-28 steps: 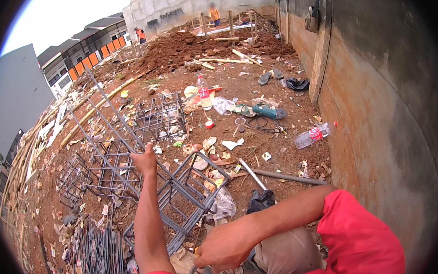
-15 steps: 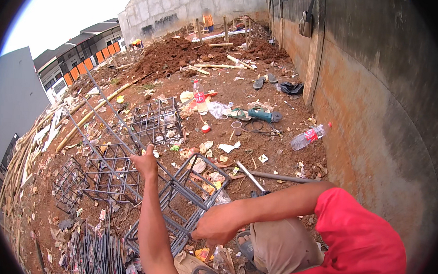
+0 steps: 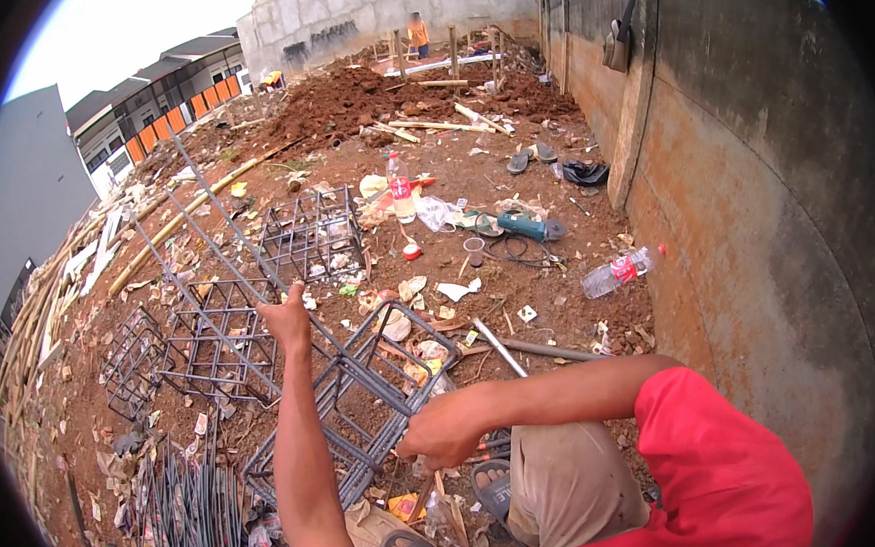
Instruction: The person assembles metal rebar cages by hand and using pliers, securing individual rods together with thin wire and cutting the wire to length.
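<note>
My left hand [image 3: 287, 316] is closed around a long thin steel rod [image 3: 222, 218], one of several that stick out up and to the left. These rods run into a frame of bent square rebar loops [image 3: 376, 385] in front of me. My right hand [image 3: 445, 429] is closed beside the near right edge of this frame; its fingertips are turned down, and what they grip is hidden. Beyond the left hand lie more rebar cages, one farther off [image 3: 310, 236] and another to the left [image 3: 218, 345]. A bundle of loose steel rods [image 3: 193, 504] rests at the lower left.
A green angle grinder [image 3: 531, 226] with its cord lies ahead. One plastic bottle [image 3: 400, 186] stands; another bottle [image 3: 623, 272] lies near the concrete wall [image 3: 741, 232] on my right. A metal pipe [image 3: 553, 351], litter and bamboo poles [image 3: 32, 349] cover the dirt. A person [image 3: 418, 37] is far ahead.
My right hand has moved slightly up and to the right along the frame. The rebar frame has shifted a little, and my left hand keeps hold of the rod.
</note>
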A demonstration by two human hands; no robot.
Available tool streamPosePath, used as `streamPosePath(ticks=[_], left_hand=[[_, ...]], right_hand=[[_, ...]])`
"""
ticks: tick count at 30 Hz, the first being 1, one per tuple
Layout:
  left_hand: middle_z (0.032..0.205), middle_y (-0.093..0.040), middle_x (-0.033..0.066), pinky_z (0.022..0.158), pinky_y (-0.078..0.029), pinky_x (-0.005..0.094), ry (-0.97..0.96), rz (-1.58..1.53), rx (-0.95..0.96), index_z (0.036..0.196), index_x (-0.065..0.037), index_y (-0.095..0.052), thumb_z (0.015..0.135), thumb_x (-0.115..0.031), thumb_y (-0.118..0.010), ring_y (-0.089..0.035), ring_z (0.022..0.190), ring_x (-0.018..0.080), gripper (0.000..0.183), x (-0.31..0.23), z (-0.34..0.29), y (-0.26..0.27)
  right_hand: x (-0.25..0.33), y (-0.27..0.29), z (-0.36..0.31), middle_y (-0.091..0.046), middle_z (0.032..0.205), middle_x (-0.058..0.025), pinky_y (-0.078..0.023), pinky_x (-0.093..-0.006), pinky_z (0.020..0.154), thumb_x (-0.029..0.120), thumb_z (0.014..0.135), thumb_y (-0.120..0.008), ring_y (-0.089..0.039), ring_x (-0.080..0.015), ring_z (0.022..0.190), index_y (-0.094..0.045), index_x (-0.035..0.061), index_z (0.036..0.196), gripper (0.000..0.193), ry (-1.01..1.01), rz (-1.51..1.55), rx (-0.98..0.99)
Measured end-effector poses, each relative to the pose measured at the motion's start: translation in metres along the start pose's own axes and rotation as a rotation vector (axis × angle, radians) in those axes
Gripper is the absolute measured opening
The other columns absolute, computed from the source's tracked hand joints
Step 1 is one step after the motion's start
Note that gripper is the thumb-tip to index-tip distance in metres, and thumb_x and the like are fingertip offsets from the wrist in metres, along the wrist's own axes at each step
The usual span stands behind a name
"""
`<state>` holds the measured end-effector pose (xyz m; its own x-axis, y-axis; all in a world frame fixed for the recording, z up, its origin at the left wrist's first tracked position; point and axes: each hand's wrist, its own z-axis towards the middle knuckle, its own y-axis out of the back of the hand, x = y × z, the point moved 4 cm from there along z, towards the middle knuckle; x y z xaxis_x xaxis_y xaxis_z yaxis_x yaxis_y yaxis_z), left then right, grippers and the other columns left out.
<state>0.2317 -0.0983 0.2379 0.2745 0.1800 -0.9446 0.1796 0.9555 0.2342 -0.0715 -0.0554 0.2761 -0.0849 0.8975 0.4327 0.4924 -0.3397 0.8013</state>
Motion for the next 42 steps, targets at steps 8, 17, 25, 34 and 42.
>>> streamPosePath(ticks=[8, 17, 25, 34, 42], left_hand=[[0.132, -0.05, 0.0416, 0.109, -0.037, 0.044, -0.017, 0.032, -0.038, 0.134, 0.023, -0.035, 0.075, -0.037, -0.077, -0.051, 0.125, 0.0489, 0.094, 0.013, 0.016, -0.002], [0.131, -0.051, 0.041, 0.109, -0.037, 0.0451, -0.021, 0.083, -0.073, 0.136, 0.021, -0.035, 0.075, -0.04, -0.076, -0.053, 0.122, 0.0499, 0.095, 0.01, 0.015, 0.002], [0.128, -0.052, 0.041, 0.106, -0.039, 0.0456, -0.001, 0.102, -0.06, 0.132, 0.021, -0.038, 0.076, -0.042, -0.075, -0.053, 0.121, 0.0494, 0.092, 0.006, 0.011, 0.003], [0.128, -0.054, 0.0393, 0.105, -0.039, 0.0444, -0.014, 0.075, -0.05, 0.134, 0.021, -0.036, 0.076, -0.04, -0.075, -0.055, 0.12, 0.0476, 0.093, 0.009, 0.01, 0.002], [0.115, -0.061, 0.0343, 0.101, -0.043, 0.044, -0.05, 0.037, -0.078, 0.131, 0.021, -0.038, 0.076, -0.036, -0.074, -0.061, 0.109, 0.0437, 0.087, -0.002, -0.003, 0.003]], right_hand=[[-0.008, 0.002, -0.004, -0.07, 0.096, -0.0225, -0.051, -0.0507, 0.082, 0.027, 0.088, -0.067, -0.066, -0.0418, 0.094, -0.068, -0.0006, 0.104, 0.032, -0.007, 0.003, 0.022], [-0.018, -0.001, -0.001, -0.069, 0.094, -0.0231, -0.051, -0.0505, 0.082, 0.027, 0.088, -0.066, -0.066, -0.0418, 0.093, -0.066, -0.0032, 0.102, 0.033, -0.006, 0.004, 0.035], [-0.024, -0.003, 0.0, -0.069, 0.095, -0.0221, -0.051, -0.0502, 0.08, 0.029, 0.089, -0.066, -0.066, -0.0411, 0.092, -0.066, -0.0007, 0.105, 0.034, -0.046, 0.0, 0.039], [-0.028, -0.005, 0.001, -0.07, 0.094, -0.021, -0.051, -0.0497, 0.08, 0.03, 0.089, -0.066, -0.066, -0.0401, 0.092, -0.067, 0.0001, 0.104, 0.033, -0.035, 0.03, 0.042], [-0.028, -0.005, 0.0, -0.07, 0.095, -0.021, -0.051, -0.0494, 0.08, 0.027, 0.087, -0.066, -0.067, -0.0397, 0.091, -0.067, 0.0011, 0.105, 0.032, -0.034, 0.021, 0.025]])
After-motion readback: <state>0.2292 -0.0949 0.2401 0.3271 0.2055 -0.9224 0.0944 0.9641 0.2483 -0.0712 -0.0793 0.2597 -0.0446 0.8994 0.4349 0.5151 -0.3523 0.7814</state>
